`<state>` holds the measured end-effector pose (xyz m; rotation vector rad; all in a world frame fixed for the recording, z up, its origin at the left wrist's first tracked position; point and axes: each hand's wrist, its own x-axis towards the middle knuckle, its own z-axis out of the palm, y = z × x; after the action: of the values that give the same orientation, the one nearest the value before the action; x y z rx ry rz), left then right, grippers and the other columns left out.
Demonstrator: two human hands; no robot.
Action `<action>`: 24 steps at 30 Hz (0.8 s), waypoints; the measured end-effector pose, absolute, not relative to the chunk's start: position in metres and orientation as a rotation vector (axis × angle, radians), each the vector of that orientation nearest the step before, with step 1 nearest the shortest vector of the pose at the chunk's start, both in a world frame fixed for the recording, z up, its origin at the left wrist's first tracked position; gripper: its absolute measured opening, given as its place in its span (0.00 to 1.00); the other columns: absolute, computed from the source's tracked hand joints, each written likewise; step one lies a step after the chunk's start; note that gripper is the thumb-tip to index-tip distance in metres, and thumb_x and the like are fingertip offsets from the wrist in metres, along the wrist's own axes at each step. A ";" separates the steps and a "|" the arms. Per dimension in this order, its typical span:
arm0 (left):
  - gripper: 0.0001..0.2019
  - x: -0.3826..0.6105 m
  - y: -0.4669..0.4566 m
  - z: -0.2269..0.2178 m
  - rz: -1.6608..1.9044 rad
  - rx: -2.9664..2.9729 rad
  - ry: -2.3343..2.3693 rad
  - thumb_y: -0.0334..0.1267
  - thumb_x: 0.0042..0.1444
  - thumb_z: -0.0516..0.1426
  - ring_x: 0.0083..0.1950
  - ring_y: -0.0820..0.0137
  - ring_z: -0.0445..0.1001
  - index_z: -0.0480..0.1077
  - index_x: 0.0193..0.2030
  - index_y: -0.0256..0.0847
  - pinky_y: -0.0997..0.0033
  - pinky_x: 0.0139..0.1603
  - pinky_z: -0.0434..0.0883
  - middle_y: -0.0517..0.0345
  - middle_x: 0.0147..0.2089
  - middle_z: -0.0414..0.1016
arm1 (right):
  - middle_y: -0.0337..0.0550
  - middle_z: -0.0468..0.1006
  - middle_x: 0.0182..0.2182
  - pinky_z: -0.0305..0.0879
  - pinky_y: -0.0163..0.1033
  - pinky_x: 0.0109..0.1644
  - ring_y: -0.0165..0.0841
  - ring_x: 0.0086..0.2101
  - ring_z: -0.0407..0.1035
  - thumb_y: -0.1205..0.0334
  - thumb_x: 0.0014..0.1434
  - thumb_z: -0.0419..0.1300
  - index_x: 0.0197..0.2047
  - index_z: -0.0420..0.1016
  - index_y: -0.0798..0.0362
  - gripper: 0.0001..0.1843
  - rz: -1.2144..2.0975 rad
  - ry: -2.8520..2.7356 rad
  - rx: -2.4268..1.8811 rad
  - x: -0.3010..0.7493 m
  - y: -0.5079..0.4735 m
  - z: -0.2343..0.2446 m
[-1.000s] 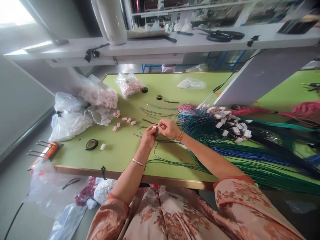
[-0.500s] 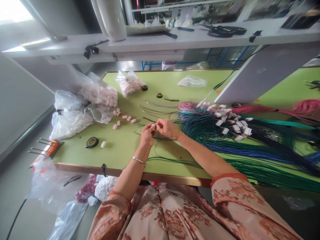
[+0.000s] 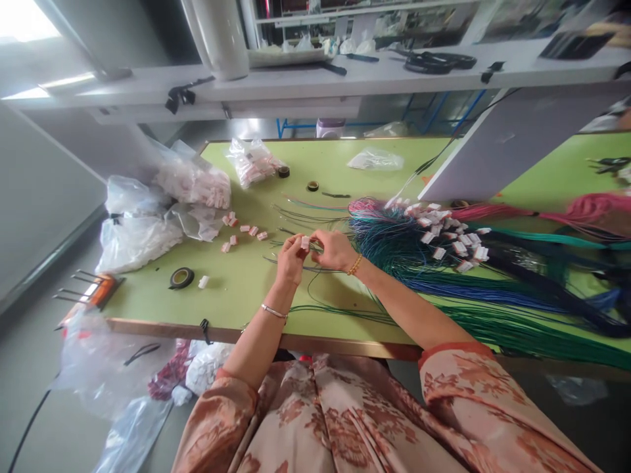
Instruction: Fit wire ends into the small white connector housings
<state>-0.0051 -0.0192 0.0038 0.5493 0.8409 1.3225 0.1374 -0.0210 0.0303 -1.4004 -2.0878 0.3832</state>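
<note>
My left hand (image 3: 290,261) pinches a small white connector (image 3: 304,242) above the green table (image 3: 246,289). My right hand (image 3: 335,249) meets it from the right, its fingers closed on thin dark wires (image 3: 315,269) that run into the connector. To the right of my hands lies a large bundle of teal, blue and green wires (image 3: 444,289) with several white connectors (image 3: 444,233) fitted to their ends. Loose white and pink connectors (image 3: 241,235) lie on the table to the left.
Plastic bags of connectors (image 3: 192,187) pile up at the table's left; another bag (image 3: 254,164) lies farther back. A black tape roll (image 3: 181,278) sits near the front left edge, small rolls (image 3: 312,186) beyond. A white shelf (image 3: 345,82) carries scissors (image 3: 436,62). Pink wires (image 3: 591,210) lie right.
My hands have lifted the connector slightly and turned it; they stay together at the same spot. The view has shifted a little.
</note>
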 end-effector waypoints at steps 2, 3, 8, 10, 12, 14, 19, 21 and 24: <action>0.10 -0.007 -0.018 0.002 1.272 0.466 0.861 0.44 0.53 0.62 0.36 0.74 0.73 0.74 0.39 0.41 0.73 0.40 0.68 0.56 0.39 0.76 | 0.42 0.75 0.28 0.58 0.36 0.35 0.31 0.28 0.65 0.60 0.52 0.61 0.40 0.74 0.54 0.12 0.364 -1.995 -1.359 0.148 -0.023 0.038; 0.11 -0.008 -0.017 0.000 1.250 0.424 0.880 0.46 0.55 0.61 0.38 0.73 0.74 0.73 0.40 0.42 0.72 0.42 0.69 0.54 0.41 0.75 | 0.42 0.75 0.29 0.60 0.36 0.36 0.31 0.28 0.65 0.59 0.53 0.60 0.40 0.74 0.54 0.12 0.341 -1.924 -1.332 0.157 -0.023 0.043; 0.14 -0.010 -0.015 -0.007 1.249 0.337 0.915 0.52 0.58 0.57 0.54 0.66 0.73 0.70 0.41 0.43 0.67 0.54 0.68 0.49 0.50 0.74 | 0.44 0.75 0.32 0.65 0.39 0.39 0.33 0.32 0.67 0.52 0.58 0.57 0.39 0.73 0.54 0.14 0.074 -1.518 -1.391 0.240 -0.019 0.059; 0.15 -0.009 -0.015 -0.009 1.262 0.329 0.922 0.52 0.60 0.55 0.57 0.65 0.71 0.70 0.41 0.42 0.66 0.56 0.68 0.48 0.52 0.73 | 0.45 0.74 0.29 0.65 0.40 0.37 0.33 0.29 0.66 0.50 0.58 0.56 0.39 0.73 0.55 0.16 -0.024 -1.326 -1.533 0.283 -0.015 0.056; 0.15 -0.007 -0.016 -0.009 1.273 0.325 0.926 0.52 0.61 0.54 0.58 0.65 0.70 0.69 0.40 0.42 0.67 0.57 0.68 0.47 0.53 0.72 | 0.48 0.75 0.30 0.65 0.42 0.38 0.35 0.30 0.67 0.52 0.59 0.53 0.41 0.73 0.58 0.18 -0.132 -1.204 -1.685 0.322 -0.011 0.046; 0.15 -0.005 -0.017 -0.010 1.286 0.332 0.931 0.52 0.61 0.54 0.59 0.65 0.70 0.69 0.40 0.41 0.66 0.57 0.68 0.46 0.54 0.72 | 0.52 0.76 0.33 0.65 0.43 0.40 0.37 0.32 0.69 0.54 0.59 0.54 0.50 0.70 0.60 0.22 -0.194 -1.137 -1.842 0.349 -0.008 0.033; 0.15 -0.001 -0.017 -0.014 1.310 0.380 0.948 0.51 0.59 0.57 0.57 0.66 0.71 0.70 0.40 0.41 0.67 0.58 0.67 0.46 0.53 0.73 | 0.58 0.76 0.41 0.61 0.46 0.45 0.44 0.41 0.67 0.53 0.60 0.53 0.49 0.74 0.57 0.21 -0.265 -1.410 -2.186 0.357 -0.004 0.005; 0.15 0.001 -0.017 -0.017 1.325 0.426 0.955 0.51 0.57 0.59 0.55 0.67 0.72 0.71 0.40 0.41 0.67 0.58 0.67 0.47 0.51 0.74 | 0.58 0.75 0.44 0.59 0.47 0.47 0.44 0.44 0.65 0.54 0.61 0.52 0.47 0.77 0.55 0.20 -0.289 -1.592 -2.203 0.350 0.001 0.004; 0.15 0.006 -0.019 -0.018 1.344 0.522 0.995 0.51 0.55 0.61 0.52 0.68 0.74 0.72 0.39 0.41 0.67 0.56 0.67 0.49 0.47 0.75 | 0.57 0.74 0.48 0.57 0.48 0.49 0.43 0.44 0.64 0.55 0.63 0.51 0.46 0.80 0.53 0.19 -0.271 -1.754 -2.166 0.340 0.013 0.009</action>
<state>0.0062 -0.0185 -0.0182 0.5215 0.9945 1.3439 0.3401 0.0129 0.0090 -2.1663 -1.7545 -0.2711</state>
